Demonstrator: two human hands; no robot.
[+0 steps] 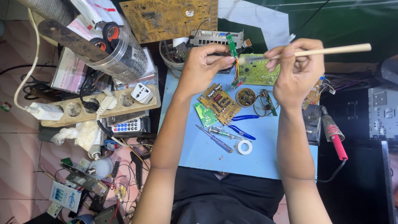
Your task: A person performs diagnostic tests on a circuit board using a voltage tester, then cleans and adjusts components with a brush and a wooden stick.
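Tape roll (pixel 244 147) and screwdrivers (pixel 219 139) lie near on the blue bench (pixel 199 155). Farther, left hand (pixel 203 68) fingers pinch a narrow green board (pixel 232 46); right hand (pixel 296 70) fingers grip a wooden-handled brush (pixel 327 51) touching it.

i've got a narrow green circuit board strip (pixel 231 45) with coloured wires hanging off its bottom pinched upright above the blue table, and a pale wooden-handled brush (pixel 323 51) lying level, its bristle tip touching the strip.
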